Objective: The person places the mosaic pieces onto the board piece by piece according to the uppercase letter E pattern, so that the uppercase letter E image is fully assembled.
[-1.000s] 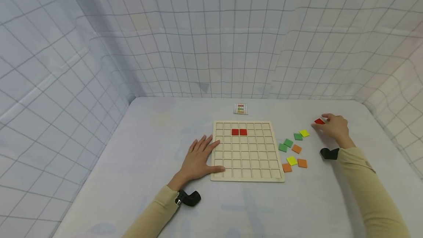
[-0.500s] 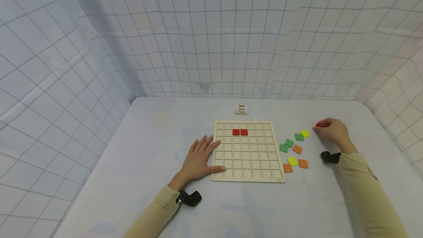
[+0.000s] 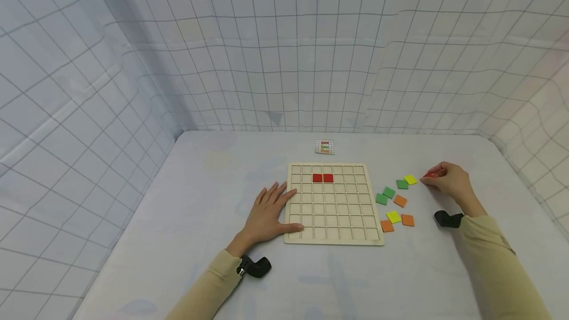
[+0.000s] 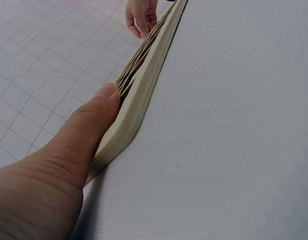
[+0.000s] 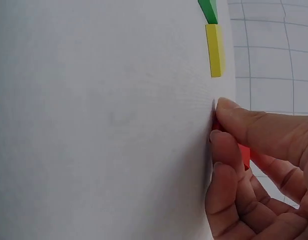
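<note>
In the head view my left hand (image 3: 264, 219) rests on the left edge of a wooden grid board (image 3: 333, 242), fingers spread. Its thumb (image 4: 101, 107) lies over the board's rim in the left wrist view. Two red square tiles (image 3: 317, 178) sit side by side in the board's second row. Off to the right, my right hand (image 3: 454, 181) pinches a red tile (image 5: 245, 155) between thumb and fingers, low over the table. Most of that tile is hidden by the fingers. A yellow tile (image 3: 410, 180) lies just left of this hand, beside a green tile (image 3: 402, 184).
Several loose green, orange (image 3: 400, 201) and yellow tiles lie between the board and my right hand. Behind the board is a small card (image 3: 325, 146) printed with a coloured grid pattern. Grid-patterned curtains (image 3: 284, 63) hang round the white table (image 3: 213, 172).
My right hand has moved slightly towards me with the red tile, its fingers now closer around it. The left hand and the board stay in place.
</note>
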A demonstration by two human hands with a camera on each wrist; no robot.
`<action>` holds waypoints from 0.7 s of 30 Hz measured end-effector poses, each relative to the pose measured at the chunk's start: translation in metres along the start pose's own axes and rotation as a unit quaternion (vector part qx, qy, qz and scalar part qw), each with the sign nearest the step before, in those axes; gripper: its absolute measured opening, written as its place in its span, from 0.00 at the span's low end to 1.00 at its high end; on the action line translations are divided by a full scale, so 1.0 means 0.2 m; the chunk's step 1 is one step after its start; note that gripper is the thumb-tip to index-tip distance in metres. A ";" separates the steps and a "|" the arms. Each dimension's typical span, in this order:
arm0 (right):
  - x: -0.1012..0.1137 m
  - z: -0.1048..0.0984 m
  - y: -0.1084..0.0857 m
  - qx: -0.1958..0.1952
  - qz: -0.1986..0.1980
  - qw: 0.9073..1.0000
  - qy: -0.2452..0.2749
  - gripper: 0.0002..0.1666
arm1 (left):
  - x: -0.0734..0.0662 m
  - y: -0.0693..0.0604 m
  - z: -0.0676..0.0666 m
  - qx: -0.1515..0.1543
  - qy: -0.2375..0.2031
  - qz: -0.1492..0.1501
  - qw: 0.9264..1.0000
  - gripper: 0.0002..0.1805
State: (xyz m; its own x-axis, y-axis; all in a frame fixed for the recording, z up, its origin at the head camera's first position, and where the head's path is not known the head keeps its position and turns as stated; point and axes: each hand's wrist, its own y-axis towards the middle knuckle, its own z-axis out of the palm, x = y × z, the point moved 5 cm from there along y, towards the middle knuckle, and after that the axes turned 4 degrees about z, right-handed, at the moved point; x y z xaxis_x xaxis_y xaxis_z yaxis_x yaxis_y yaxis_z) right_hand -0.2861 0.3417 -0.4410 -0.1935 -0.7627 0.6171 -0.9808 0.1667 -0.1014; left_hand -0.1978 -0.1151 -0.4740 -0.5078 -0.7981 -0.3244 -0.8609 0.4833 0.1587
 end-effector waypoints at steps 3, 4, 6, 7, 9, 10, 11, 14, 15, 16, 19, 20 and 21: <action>0.02 -0.01 -0.02 -0.014 -0.016 1.000 0.001 0.19 | 0.00 0.00 0.00 0.002 0.001 -0.001 1.000 0.51; 0.04 -0.01 -0.03 -0.021 -0.026 0.999 -0.002 0.18 | 0.00 0.00 0.00 0.003 0.001 -0.002 1.000 0.51; 0.08 -0.02 -0.04 -0.033 -0.049 0.998 0.001 0.17 | 0.00 0.00 0.00 0.003 0.001 -0.002 1.000 0.52; 0.09 -0.01 -0.05 -0.040 -0.055 0.998 0.008 0.16 | 0.00 0.00 0.00 0.003 0.002 -0.002 1.000 0.52; 0.14 0.00 -0.06 -0.043 -0.069 0.996 0.026 0.15 | 0.00 0.00 0.00 0.000 0.003 -0.001 1.000 0.52; 0.16 0.01 -0.06 -0.045 -0.076 0.996 0.032 0.15 | 0.00 0.00 0.00 -0.002 0.002 0.000 1.000 0.52; 0.18 0.02 -0.07 -0.046 -0.080 0.995 0.041 0.15 | 0.00 0.00 0.00 -0.006 0.001 0.002 1.000 0.52; 0.26 0.06 -0.09 -0.031 -0.105 0.992 0.060 0.16 | 0.00 0.00 -0.01 -0.016 0.000 0.011 1.000 0.51; 0.29 0.08 -0.10 -0.029 -0.104 0.992 0.066 0.16 | 0.00 -0.01 -0.01 -0.019 -0.001 0.014 1.000 0.51; 0.32 0.09 -0.11 -0.022 -0.113 0.991 0.065 0.16 | 0.00 -0.01 -0.01 -0.022 -0.002 0.016 1.000 0.51; 0.42 0.14 -0.14 0.010 -0.131 0.989 0.061 0.15 | -0.01 0.00 -0.01 -0.021 -0.003 0.016 1.000 0.51; 0.45 0.16 -0.15 0.022 -0.136 0.989 0.059 0.14 | -0.01 0.00 -0.01 -0.019 -0.003 0.014 1.000 0.51; 0.48 0.18 -0.15 0.034 -0.141 0.988 0.058 0.14 | -0.01 0.00 -0.01 -0.016 -0.002 0.012 1.000 0.51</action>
State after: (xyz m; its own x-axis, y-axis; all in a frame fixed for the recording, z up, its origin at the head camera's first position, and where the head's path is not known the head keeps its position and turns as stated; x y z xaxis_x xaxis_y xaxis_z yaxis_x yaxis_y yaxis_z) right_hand -0.2751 0.2414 -0.4070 0.0886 -0.6960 0.7125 -0.9954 -0.0879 0.0379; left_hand -0.1968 -0.1151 -0.4724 -0.5282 -0.7852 -0.3233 -0.8491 0.4904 0.1961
